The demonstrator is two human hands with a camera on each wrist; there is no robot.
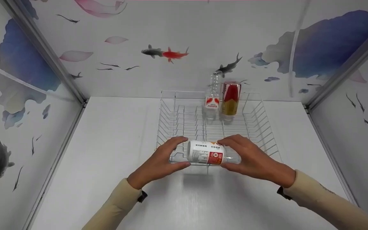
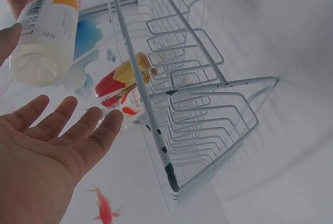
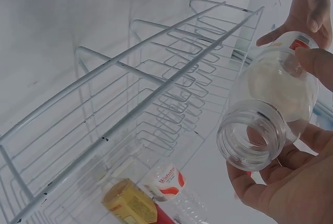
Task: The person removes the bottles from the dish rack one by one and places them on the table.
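My right hand grips a clear plastic bottle with a white, red and orange wraparound label, fingers and thumb on its neck end. It lies sideways over the front edge of a white wire dish rack. The right wrist view shows its open, uncapped mouth. At the bottle's base end, my left hand has its thumb and fingers spread. In the left wrist view the left fingers are extended below the base, apart from it, and the thumb overlaps the bottle's side.
At the back of the rack stand a clear bottle with a red and white label and a red and gold can. The rack rests on a white tabletop against a wall painted with fish. Side panels flank the table.
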